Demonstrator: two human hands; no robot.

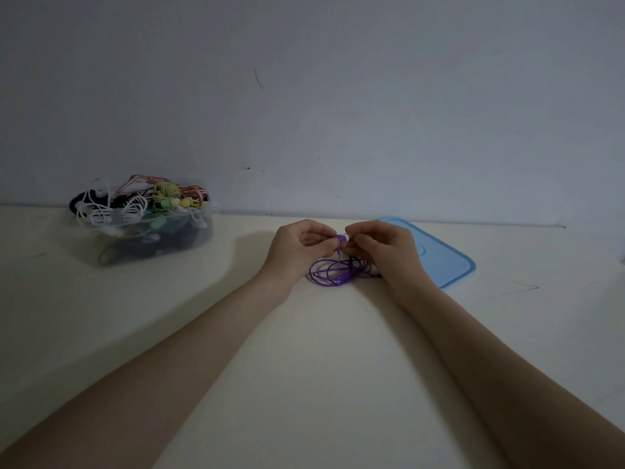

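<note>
purple earphones (pixel 339 274) lay in the middle of the tabletop (pixel 304 360), most of the cord heaped in loose loops between the two wrists, while the bud end (pixel 341 237) was lifted just above the heap. the left hand (pixel 297 250) pinched that end from one side and the right hand (pixel 384 248) from the other. the fingers (pixel 325 246) of both were curled in tight, tips almost meeting around the small purple piece, with nothing else in either grip. which strand each fingertip had was too small to tell.

the step looked like the start of tidying this one set: finding the end before the cord got drawn out or wound up. the next move would call for one hand to keep its pinch while the other slid down the cord and fed it slowly, so the loops would not pull into a knot.

a clear box (pixel 189 233) stuffed with tangled earphones stood well apart at the far left by the wall. its blue lid (pixel 449 262) lay flat just beside the right hand.
</note>
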